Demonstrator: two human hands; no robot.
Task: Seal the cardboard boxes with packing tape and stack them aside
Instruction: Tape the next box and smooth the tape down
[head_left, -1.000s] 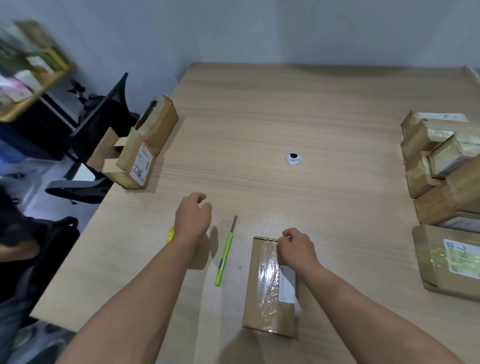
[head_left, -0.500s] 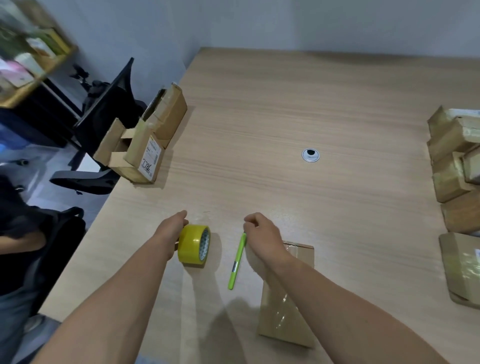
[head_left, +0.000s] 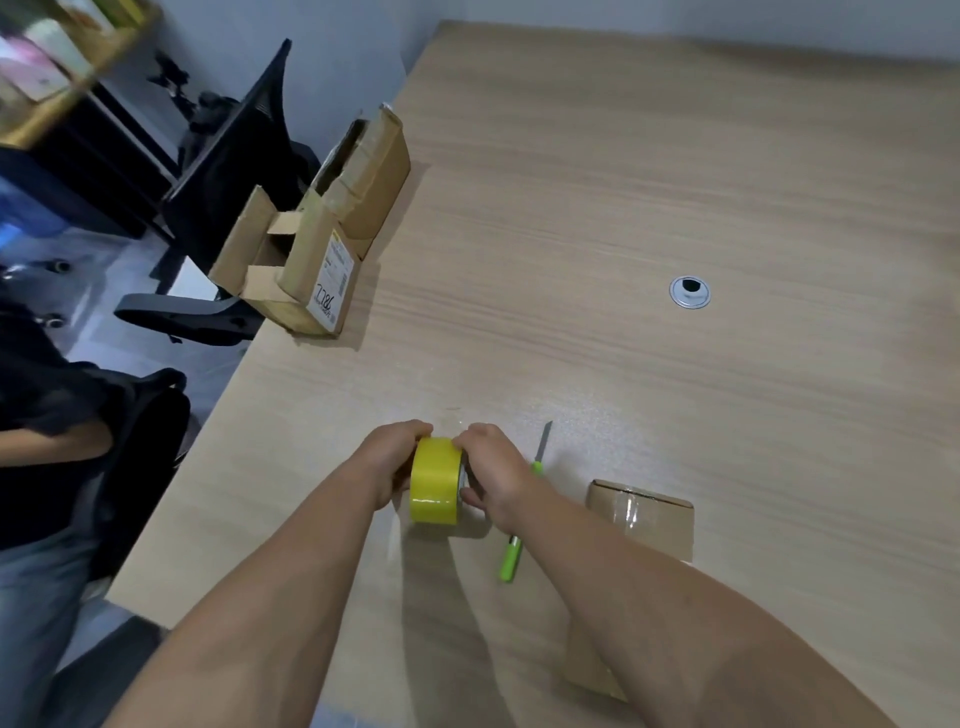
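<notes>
A yellow roll of packing tape (head_left: 435, 479) stands on edge near the table's front, held between both hands. My left hand (head_left: 388, 461) grips its left side. My right hand (head_left: 489, 472) curls over its right side, fingertips on the top of the roll. A flat cardboard box (head_left: 644, 519) with clear tape along its top lies to the right, partly hidden under my right forearm. A green utility knife (head_left: 510, 556) lies between the roll and the box, its blade pointing away from me.
Open, unsealed cardboard boxes (head_left: 322, 234) stand at the table's left edge. A metal cable grommet (head_left: 690, 293) sits in the wooden table (head_left: 623, 182). Left of the table are a black office chair (head_left: 223, 176) and a seated person (head_left: 41, 415).
My right hand left the taped box and crossed over the knife to the tape roll. The view has turned left, so the box stack at the right is out of sight.
</notes>
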